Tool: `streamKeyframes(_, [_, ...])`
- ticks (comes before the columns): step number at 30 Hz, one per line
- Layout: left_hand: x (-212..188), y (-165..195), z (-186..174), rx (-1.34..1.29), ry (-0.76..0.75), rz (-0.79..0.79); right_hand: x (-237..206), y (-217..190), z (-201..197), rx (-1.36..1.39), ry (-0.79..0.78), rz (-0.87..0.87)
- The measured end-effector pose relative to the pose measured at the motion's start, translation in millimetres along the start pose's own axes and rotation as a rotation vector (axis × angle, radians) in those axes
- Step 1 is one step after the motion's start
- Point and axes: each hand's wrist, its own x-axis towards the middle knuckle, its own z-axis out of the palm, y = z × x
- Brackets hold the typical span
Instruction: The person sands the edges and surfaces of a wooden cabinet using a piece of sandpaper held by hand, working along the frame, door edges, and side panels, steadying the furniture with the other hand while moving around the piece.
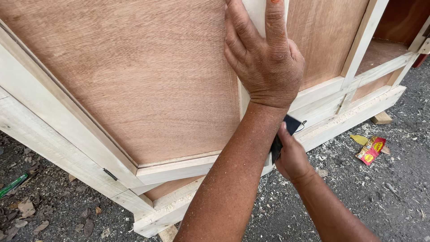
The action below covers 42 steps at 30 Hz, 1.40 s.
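- Outdoor carpentry spot, a workshop yard by the look of the rough gravelly ground [394, 197].
- Unfinished wooden cabinet [134, 80] of plywood panels in a pale, unpainted timber frame [53, 130].
- Sawdust and wood shavings [345, 148] scattered under the frame.
- Offcut wood block [381, 118] propping one corner.
- Dry leaves [27, 215] and a crumpled red-and-yellow wrapper [371, 150] lying about.

Dark gravelly ground [394, 197] lies underfoot, dusted with pale sawdust [340, 175] near the right. Dry leaves [27, 215] scatter at near left; 1 red-and-yellow wrapper [371, 150] lies right. Even daylight.
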Motion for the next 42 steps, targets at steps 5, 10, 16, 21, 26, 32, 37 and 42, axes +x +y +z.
streamKeyframes(5, [-0.6,-1.2,2.6,0.007,-0.008,0.003,-11.8,3.6,13.1,-0.053,0.066,-0.092])
streamKeyframes(10, [-3.6,1.6,3.7,0.015,-0.016,-0.009,-30.6,35.4,26.6,0.215,0.328,0.100])
streamKeyframes(16, [-2.2,1.1,4.7,-0.009,-0.010,-0.010,-32.5,18.5,60.5,0.181,0.505,0.185])
streamKeyframes(21, [-0.6,1.3,6.6,-0.015,0.019,-0.001,-27.0,6.1,67.5,0.357,0.501,0.213])
streamKeyframes(26, [2.4,2.8,1.8,0.044,0.038,-0.010,-43.4,26.7,64.4,0.014,0.470,0.299])
streamKeyframes(32, [9.1,7.3,-8.3,0.057,-0.011,-0.031,-7.4,-36.6,41.4,0.031,0.197,-0.038])
streamKeyframes(37, [19.9,15.8,-34.6,-0.088,-0.030,0.002,-6.9,-36.8,32.5,0.230,0.067,-0.290])
streamKeyframes(42, [79.8,19.6,-43.8,-0.124,0.004,0.140,-28.4,-1.7,22.9,0.199,0.301,-0.041])
